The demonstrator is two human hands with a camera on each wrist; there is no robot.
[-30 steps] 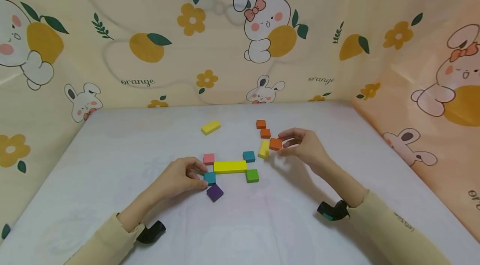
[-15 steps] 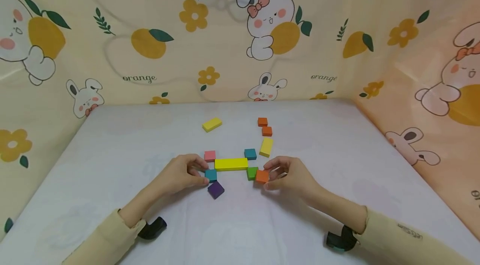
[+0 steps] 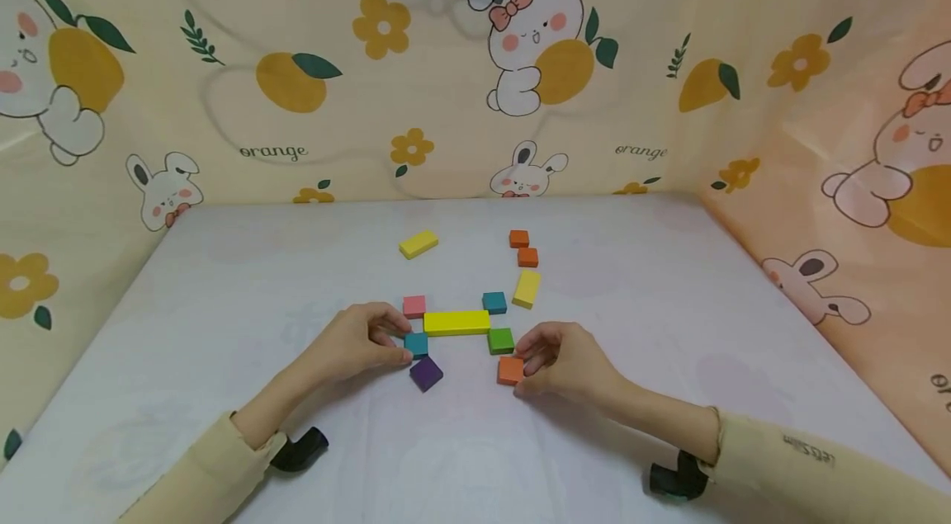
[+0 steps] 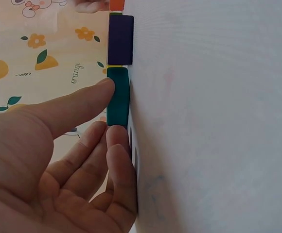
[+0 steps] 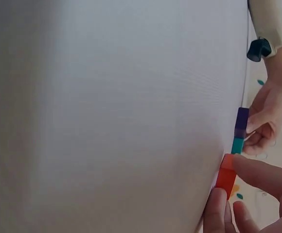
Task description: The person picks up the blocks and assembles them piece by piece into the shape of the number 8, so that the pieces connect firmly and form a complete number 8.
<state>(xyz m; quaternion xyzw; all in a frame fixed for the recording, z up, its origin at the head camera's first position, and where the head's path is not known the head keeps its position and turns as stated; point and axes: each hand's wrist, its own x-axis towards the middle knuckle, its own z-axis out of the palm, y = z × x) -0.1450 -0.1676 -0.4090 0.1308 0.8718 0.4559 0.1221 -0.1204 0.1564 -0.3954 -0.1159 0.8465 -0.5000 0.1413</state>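
Note:
My left hand (image 3: 360,341) pinches a teal block (image 3: 417,345) between thumb and fingertips at the front left corner of a long yellow block (image 3: 456,323). A purple block (image 3: 427,374) lies turned at an angle just in front of the teal one. In my right hand (image 3: 570,359), thumb and fingers pinch an orange block (image 3: 510,370) in front of a green block (image 3: 501,341). The right wrist view shows that orange block (image 5: 225,177) close to the table surface. A pink block (image 3: 414,307) and a blue block (image 3: 494,303) sit at the yellow block's back corners.
Farther back on the white table (image 3: 297,252) lie two small orange blocks, the nearer orange block (image 3: 527,257) just behind a pale yellow block (image 3: 527,290). Another yellow block (image 3: 418,244) lies at the back middle. A patterned cloth backdrop (image 3: 446,95) stands behind the table.
My right hand has brought the orange block from beside the pale yellow block toward me and left, past the green block to its front. My left hand stays at the teal block.

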